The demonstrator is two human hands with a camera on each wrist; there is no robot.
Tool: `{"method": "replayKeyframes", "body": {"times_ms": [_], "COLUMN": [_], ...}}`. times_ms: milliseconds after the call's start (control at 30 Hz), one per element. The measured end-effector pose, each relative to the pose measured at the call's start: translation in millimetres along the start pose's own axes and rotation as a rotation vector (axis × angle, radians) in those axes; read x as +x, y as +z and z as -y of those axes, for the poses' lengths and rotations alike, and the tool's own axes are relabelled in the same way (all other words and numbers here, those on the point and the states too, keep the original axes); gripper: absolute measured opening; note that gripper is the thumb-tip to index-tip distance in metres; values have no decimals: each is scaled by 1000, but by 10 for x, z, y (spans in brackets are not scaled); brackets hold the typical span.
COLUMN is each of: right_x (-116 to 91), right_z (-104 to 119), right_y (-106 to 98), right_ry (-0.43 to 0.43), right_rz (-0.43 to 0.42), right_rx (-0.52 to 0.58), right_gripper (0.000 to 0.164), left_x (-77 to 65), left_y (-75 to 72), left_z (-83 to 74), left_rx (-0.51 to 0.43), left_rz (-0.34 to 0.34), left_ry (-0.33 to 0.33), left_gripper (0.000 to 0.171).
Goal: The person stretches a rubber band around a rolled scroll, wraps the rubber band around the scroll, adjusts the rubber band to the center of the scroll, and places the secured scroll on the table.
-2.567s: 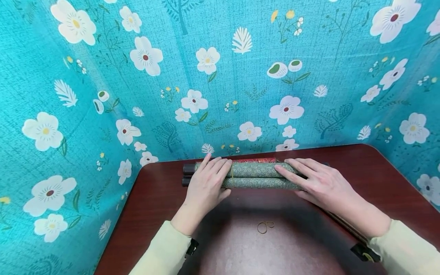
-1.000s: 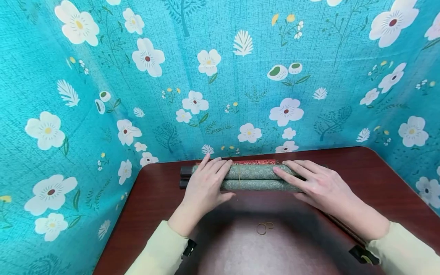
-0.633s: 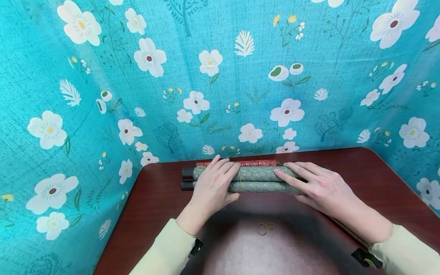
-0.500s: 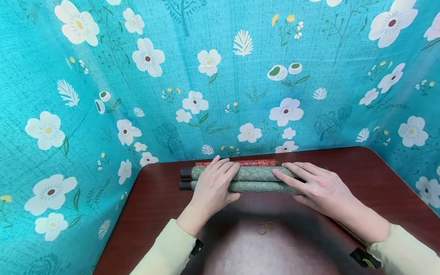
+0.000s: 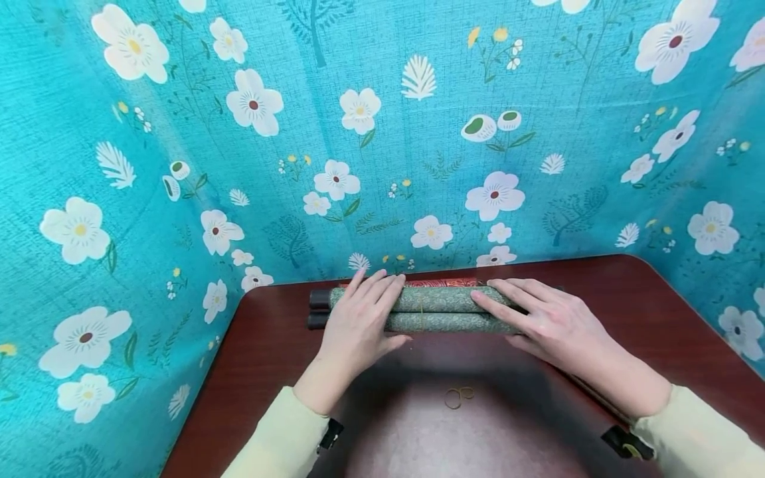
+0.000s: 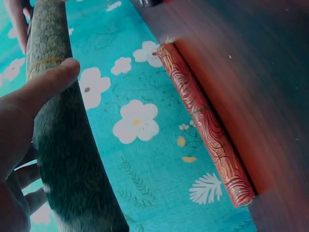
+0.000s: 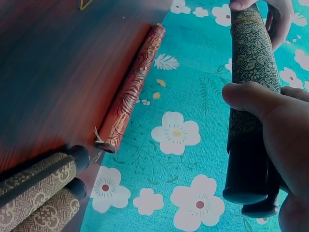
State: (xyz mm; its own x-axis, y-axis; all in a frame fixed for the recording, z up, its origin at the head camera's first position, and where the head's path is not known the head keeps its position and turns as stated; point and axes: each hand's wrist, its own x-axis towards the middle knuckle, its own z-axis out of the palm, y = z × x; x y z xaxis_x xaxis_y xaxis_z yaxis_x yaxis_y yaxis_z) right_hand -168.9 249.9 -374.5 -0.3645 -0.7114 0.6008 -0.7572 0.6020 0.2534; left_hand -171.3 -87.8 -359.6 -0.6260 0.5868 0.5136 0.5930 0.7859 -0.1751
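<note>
Two green patterned scrolls [image 5: 445, 300] lie side by side as one bundle across both hands in the head view, with dark end knobs. A thin yellowish rubber band [image 5: 422, 314] circles the pair near the middle. My left hand [image 5: 361, 318] grips the left part, its thumb on the near side and its fingers over the far side. Toward the other end, my right hand [image 5: 546, 318] holds the pair, hiding most of the right knobs in the head view. In the right wrist view those dark knobs [image 7: 245, 176] show below the thumb.
Behind the bundle, a red patterned scroll [image 7: 128, 96] lies on the dark wooden table [image 5: 263, 358] along the flowered curtain [image 5: 388, 133]. Brown patterned scrolls [image 7: 43, 193] lie at the right side. Two loose rubber bands [image 5: 453, 398] rest nearer the front.
The rubber band sits farther right along the green scrolls than 2.6 seconds ago. My left hand shifted right about half a second ago, then back left. My right hand keeps its hold.
</note>
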Motion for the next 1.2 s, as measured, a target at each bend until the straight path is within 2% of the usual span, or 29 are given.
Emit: {"method": "replayKeyframes", "body": {"times_ms": [67,100,167,300,467,600,833,1067,1200], "right_x": [-8,-11,-14,-16,3,63,113,105,68], "right_z": [-12,-17,-22,-24,9,48,49,23,-1], "right_y": [-1,0,10,21,40,79,147,285,389], "right_ry": [-2,-3,-9,-11,-1,1,5,-17,-20], "right_rz": [-5,-6,-12,-5,-14,-26,-17,-24,-17], "right_rx": [2,5,8,22,24,10,18,36,55], "right_gripper": [58,54,59,55,66,104,103,106,106], "left_x": [-10,-3,24,80,105,119,122,12,-75], "left_y": [12,20,39,65,71,68,57,43,2], "left_z": [8,2,-23,-85,-126,-141,-133,-80,-27], "left_rx": [5,4,-2,-2,-8,-14,33,-13,-40], "left_rz": [-4,-2,5,12,4,1,34,79,103], "left_ry": [3,11,30,49,46,58,43,-14,-51], "left_gripper": [98,95,90,86,83,82,86,101,102]}}
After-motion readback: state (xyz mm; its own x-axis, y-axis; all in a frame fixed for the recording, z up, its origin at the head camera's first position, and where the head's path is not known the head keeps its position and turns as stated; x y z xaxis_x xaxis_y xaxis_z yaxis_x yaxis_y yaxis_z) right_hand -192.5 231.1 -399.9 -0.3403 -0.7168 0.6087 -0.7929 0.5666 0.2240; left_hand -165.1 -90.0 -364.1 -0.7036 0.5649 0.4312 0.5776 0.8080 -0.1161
